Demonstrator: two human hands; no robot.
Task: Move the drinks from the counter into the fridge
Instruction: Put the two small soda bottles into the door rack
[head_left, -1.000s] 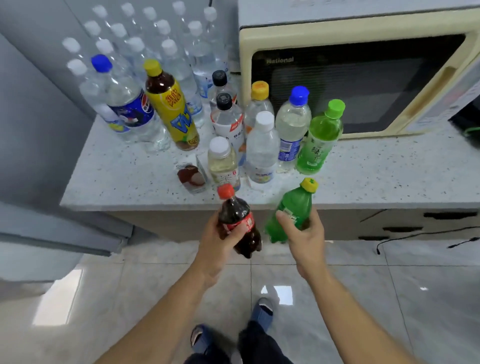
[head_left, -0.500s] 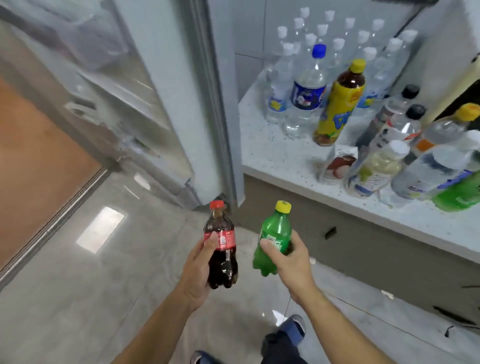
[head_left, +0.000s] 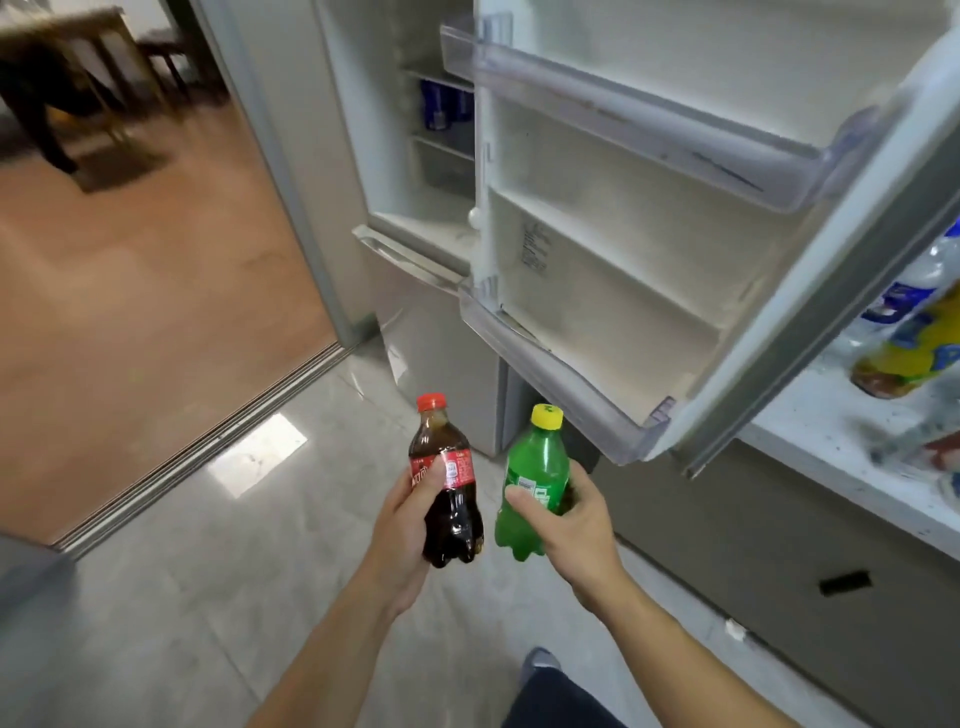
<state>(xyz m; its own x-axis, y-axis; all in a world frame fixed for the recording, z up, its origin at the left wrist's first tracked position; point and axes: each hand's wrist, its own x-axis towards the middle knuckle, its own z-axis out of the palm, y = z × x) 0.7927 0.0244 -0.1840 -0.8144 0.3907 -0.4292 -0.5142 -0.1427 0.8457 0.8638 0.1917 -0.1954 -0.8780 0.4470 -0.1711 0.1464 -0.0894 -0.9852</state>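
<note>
While my left hand (head_left: 402, 525) is wrapped around the cola (head_left: 447, 488) and my right hand (head_left: 571, 525) is closed on the green bottle (head_left: 532, 480), both bottles stand upright, side by side, in the air over the floor (head_left: 208, 597). Just above them I see the open fridge door (head_left: 649, 249) and its lower shelf (head_left: 545, 374). Blurred bottles (head_left: 904, 332) sit on the counter (head_left: 810, 431) at right.
</note>
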